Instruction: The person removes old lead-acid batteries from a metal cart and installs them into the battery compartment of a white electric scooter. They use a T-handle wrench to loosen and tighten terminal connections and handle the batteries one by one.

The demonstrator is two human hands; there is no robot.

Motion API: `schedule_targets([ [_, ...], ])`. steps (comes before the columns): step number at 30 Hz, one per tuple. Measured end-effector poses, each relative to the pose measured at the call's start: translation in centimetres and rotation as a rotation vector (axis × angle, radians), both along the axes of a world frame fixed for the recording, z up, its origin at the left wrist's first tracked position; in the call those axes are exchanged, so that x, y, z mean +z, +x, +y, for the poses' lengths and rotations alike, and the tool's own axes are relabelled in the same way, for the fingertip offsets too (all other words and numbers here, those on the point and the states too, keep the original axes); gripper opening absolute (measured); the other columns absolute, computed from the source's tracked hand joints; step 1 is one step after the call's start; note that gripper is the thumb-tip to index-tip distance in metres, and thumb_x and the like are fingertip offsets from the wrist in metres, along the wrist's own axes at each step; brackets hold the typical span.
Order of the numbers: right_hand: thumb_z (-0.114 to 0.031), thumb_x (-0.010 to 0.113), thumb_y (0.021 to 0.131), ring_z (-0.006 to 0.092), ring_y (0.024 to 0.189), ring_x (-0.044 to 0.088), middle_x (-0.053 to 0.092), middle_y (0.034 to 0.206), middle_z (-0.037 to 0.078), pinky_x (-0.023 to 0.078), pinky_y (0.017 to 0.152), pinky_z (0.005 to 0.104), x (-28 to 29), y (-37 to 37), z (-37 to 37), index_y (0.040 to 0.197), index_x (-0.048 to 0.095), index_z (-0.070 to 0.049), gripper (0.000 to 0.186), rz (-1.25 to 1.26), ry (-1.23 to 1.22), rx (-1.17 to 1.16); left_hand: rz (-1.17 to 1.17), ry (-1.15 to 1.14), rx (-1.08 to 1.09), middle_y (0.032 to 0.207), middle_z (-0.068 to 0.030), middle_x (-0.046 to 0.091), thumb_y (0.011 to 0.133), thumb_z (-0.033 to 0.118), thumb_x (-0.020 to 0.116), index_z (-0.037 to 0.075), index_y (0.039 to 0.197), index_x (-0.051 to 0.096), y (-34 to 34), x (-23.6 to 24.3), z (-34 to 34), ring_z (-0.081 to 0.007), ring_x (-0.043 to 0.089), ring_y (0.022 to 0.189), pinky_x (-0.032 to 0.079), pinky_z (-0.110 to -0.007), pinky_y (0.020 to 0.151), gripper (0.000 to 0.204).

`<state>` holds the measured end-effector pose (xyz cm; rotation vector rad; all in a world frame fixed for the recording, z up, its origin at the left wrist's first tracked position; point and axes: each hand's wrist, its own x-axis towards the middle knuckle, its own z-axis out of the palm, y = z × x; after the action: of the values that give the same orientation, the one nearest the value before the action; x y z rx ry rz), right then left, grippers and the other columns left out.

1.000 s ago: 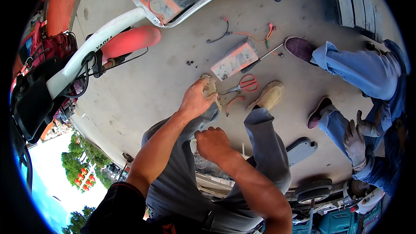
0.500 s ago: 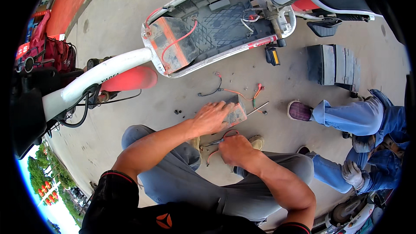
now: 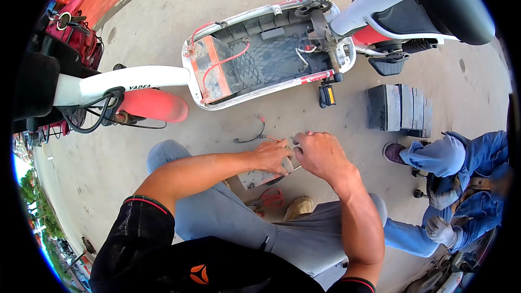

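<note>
Right now I have both bare hands close together over a grey-and-orange battery block [image 3: 254,178] that lies on the concrete floor [image 3: 119,184] between the feet. The left hand [image 3: 269,158] lies over the block's top, fingers bent and slightly apart; I cannot tell whether they close on anything. Just beside it, the right hand [image 3: 324,154] is at the block's far right end, thumb and fingers drawn in narrow. Its fingertips are hidden from me, so I cannot say what, if anything, it holds. A bit of red shows just beyond its knuckles.

Beyond the block I see a dark wire [image 3: 251,140] with a red end, curled on the floor. On the near side, scissors [image 3: 264,197] with red handles lie close to a tan shoe [image 3: 298,208].

Farther off stands a white bike frame [image 3: 157,76], its tray open, with another battery [image 3: 225,81] at the tray's left end and a red cable [image 3: 223,62] looping over it. A row of dark blocks [image 3: 399,107] stands to the right, near a co-worker whose gloved hand [image 3: 440,231] hangs over blue trousers.
</note>
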<state>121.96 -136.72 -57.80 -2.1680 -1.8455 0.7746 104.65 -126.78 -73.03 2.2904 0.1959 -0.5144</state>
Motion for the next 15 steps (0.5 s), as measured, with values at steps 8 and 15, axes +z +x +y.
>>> schedule_targets([
  [8, -0.018, 0.071, 0.09, 0.0422, 0.085, 0.073, 0.075, 0.087, 0.023, 0.058, 0.082, 0.0506, 2.7, 2.3, 0.8, 0.115, 0.072, -0.005, 0.029, 0.073, 0.094, -0.216, 0.082, -0.097, 0.021, 0.117, -0.0134, 0.065, 0.08, 0.039, 0.084, 0.011, 0.115, 0.077, 0.9, -1.1, 0.2, -0.035, 0.064, 0.118, 0.052, -0.047, 0.1, 0.045],
  [15, -0.016, 0.073, 0.093, 0.038, 0.085, 0.074, 0.077, 0.088, 0.018, 0.057, 0.08, 0.0468, 2.2, 3.5, 1.3, 0.122, 0.071, -0.008, 0.031, -0.004, 0.095, -0.253, 0.002, 0.035, -0.09, 0.118, -0.0175, 0.064, 0.087, 0.038, 0.071, 0.008, 0.113, 0.075, 0.8, -0.6, -0.6, -0.0377, 0.064, 0.118, 0.055, -0.051, 0.096, 0.04],
])
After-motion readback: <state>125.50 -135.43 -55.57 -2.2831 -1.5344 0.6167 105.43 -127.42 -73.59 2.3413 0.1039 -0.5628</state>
